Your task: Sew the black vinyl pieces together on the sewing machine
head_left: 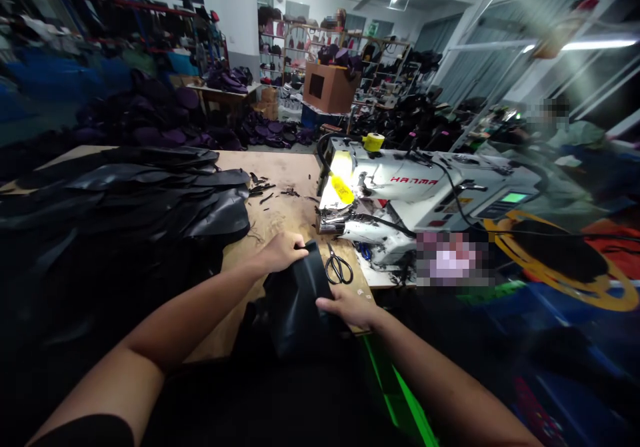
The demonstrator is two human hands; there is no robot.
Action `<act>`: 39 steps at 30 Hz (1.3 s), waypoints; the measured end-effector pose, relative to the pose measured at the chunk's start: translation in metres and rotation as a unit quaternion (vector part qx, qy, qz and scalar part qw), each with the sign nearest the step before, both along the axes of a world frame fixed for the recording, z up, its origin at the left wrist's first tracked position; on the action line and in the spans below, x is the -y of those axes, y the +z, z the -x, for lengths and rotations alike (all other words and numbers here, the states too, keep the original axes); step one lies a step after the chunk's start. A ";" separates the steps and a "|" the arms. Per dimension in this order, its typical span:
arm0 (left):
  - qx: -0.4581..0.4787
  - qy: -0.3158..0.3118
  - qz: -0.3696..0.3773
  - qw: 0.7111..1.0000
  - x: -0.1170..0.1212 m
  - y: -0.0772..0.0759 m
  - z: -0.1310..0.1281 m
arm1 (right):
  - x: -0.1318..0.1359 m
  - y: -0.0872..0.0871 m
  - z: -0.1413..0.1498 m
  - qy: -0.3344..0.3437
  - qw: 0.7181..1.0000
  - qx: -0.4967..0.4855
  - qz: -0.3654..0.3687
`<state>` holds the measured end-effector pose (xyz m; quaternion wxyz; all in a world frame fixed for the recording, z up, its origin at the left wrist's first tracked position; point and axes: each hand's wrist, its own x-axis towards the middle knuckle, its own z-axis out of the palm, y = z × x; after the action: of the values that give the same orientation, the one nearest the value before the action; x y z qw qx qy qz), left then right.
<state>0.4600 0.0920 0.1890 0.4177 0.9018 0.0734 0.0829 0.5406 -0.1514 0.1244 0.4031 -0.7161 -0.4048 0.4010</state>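
Between both hands hangs a dark, shiny sheet of leather-like material [297,303], over the near edge of the wooden tabletop. My left hand [284,251] pinches its upper edge, thumb on top. Lower on its right side, my right hand [347,305] grips the edge with the thumb across the face; those fingers are partly hidden behind it. Just beyond the right hand lie black-handled scissors [339,268]. A white sewing machine [400,183] with a lit lamp stands past them, its narrow arm [370,228] pointing left toward the sheet.
A large pile of similar black pieces [125,193] covers the table's left side. Dark scraps [263,185] litter the wooden tabletop [290,200]. A green crate [395,387] sits below on the right. A cardboard box [330,88] and purple heaps [270,131] stand behind.
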 end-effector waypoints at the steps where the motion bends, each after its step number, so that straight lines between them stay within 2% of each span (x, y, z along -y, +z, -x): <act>1: 0.008 0.002 0.007 1.000 0.001 0.000 -0.001 | -0.007 0.000 -0.008 -0.009 0.999 -0.030 -0.019; 5: 0.009 -0.007 0.023 1.000 -0.007 0.009 -0.007 | -0.050 0.001 -0.029 -0.126 0.983 -0.050 -0.124; 10: 0.009 0.007 0.003 1.000 -0.017 0.013 -0.013 | -0.080 0.000 -0.028 -0.192 0.970 0.010 -0.148; 18: 0.024 0.046 0.053 0.997 -0.015 0.003 -0.034 | -0.079 0.005 -0.024 -0.224 0.955 0.091 -0.169; 26: 0.043 0.059 0.065 0.995 -0.010 0.005 -0.045 | -0.077 0.010 -0.031 -0.218 0.949 0.147 -0.173; 35: 0.061 0.068 0.079 0.993 -0.014 0.001 -0.058 | -0.079 0.013 -0.038 -0.207 0.953 0.132 -0.179; 39: 0.085 0.068 0.085 0.990 -0.014 -0.002 -0.061 | -0.078 0.012 -0.040 -0.215 0.945 0.178 -0.170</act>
<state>0.5212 0.1063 0.1865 0.4908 0.8457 0.1060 0.1808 0.5810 -0.0730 0.1368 0.5172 -0.7664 -0.3686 0.0961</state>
